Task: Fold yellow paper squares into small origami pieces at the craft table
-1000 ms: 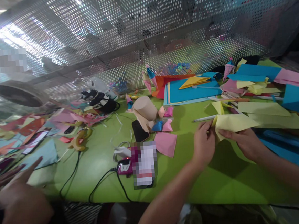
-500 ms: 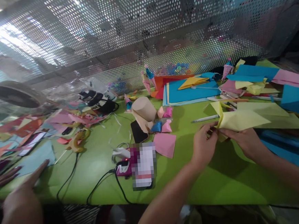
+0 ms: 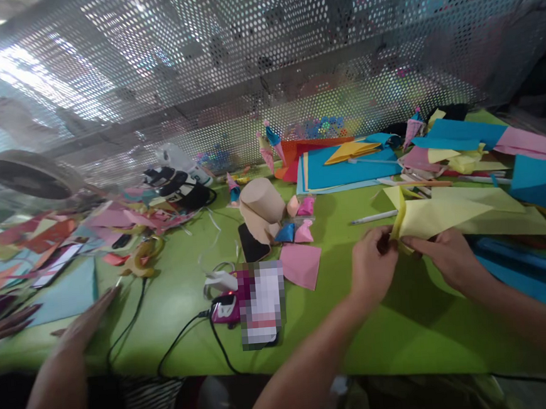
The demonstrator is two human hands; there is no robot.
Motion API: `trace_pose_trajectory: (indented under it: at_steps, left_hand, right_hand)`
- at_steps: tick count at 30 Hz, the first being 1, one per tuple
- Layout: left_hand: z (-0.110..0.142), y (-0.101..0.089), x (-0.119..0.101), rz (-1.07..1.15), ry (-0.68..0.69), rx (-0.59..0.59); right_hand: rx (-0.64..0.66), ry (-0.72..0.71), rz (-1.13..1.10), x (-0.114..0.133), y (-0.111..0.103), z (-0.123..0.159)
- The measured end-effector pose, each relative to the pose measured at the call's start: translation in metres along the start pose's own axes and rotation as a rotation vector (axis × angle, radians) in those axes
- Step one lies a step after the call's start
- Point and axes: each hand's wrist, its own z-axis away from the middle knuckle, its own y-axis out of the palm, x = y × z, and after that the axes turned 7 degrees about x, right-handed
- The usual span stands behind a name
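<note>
Between my two hands is a sheet of yellow paper (image 3: 437,215) with a narrow folded or rolled edge standing up at its left side. My left hand (image 3: 374,262) pinches that edge low down, its fingers curled behind the paper. Just to the right, my right hand (image 3: 447,257) has its thumb and fingertips closed on the lower edge of the same sheet. The fingertips of both hands are partly hidden. More yellow paper (image 3: 534,222) lies beneath and to the right. A white pen (image 3: 374,217) rests just beyond my left hand.
At the left, a co-worker's hands (image 3: 86,317) lie near light blue paper (image 3: 69,293) and a hot glue gun (image 3: 140,260). A blurred phone (image 3: 263,303), purple power strip (image 3: 228,305), pink square (image 3: 301,265) and paper roll (image 3: 262,202) occupy the middle. Perforated metal mesh (image 3: 261,60) stands behind.
My hands stay almost in place on the yellow paper, with small finger shifts at its folded edge. The co-worker's nearer hand has moved right, toward the glue gun.
</note>
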Motion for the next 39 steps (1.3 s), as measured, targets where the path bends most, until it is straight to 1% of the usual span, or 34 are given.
trace_pose_trajectory:
  at_steps: [3,6,9,12,17,23,25,29,31,34,39]
  left_hand:
    - [0.001,0.001,-0.002,-0.049,0.014,-0.007]
    - [0.003,0.003,-0.004,-0.068,0.029,0.006]
    - [0.003,0.004,-0.004,-0.102,0.042,-0.018]
    - [0.003,0.003,-0.003,-0.127,0.063,-0.052]
    - [0.003,0.003,-0.003,-0.158,0.067,-0.076]
    - [0.006,0.006,-0.006,-0.119,0.093,-0.022]
    - [0.007,0.006,-0.008,-0.109,0.103,-0.004]
    - [0.006,0.004,-0.008,-0.102,0.053,0.015]
    - [0.004,0.003,-0.007,-0.098,0.033,0.008]
    - [0.001,0.002,-0.005,-0.098,0.038,-0.023]
    - [-0.001,0.000,-0.004,-0.077,0.094,-0.057]
  right_hand:
    - [-0.049,0.041,-0.038,-0.003,0.000,0.000]
    - [-0.052,0.051,-0.075,-0.009,0.000,-0.002]
    - [-0.061,0.063,-0.058,-0.010,0.001,-0.002]
    - [-0.074,0.030,-0.020,-0.005,0.002,0.000]
    - [-0.150,-0.037,0.016,-0.003,0.002,0.002]
    - [-0.113,0.003,-0.111,-0.012,0.004,0.000]
    - [-0.106,-0.014,-0.142,-0.011,0.004,0.000]
    - [-0.018,-0.012,-0.161,-0.004,0.002,-0.002]
    - [0.023,0.003,-0.185,-0.001,0.001,-0.002]
    - [0.056,0.018,-0.214,0.003,0.001,0.000]
    - [0.042,0.030,-0.227,0.002,0.001,0.003]
